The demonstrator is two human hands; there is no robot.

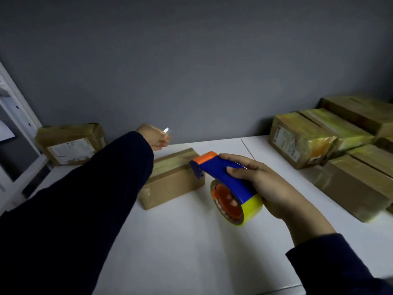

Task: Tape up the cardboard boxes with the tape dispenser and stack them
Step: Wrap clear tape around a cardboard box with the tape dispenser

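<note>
The right hand (265,188) gripped the blue tape dispenser (223,177), fingers (236,169) curled round its handle, its nose at the right end of the small cardboard box (170,179) on the white desk (191,241). Beyond the box, the left hand (154,136) was raised, curled fingers pinching a shiny scrap (166,130). Taped boxes (297,139) sat to the right.

White table (191,241) w/ grey wall (191,60) behind.

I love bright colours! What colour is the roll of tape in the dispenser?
The tape roll is yellow, seen best in the head view.
</note>
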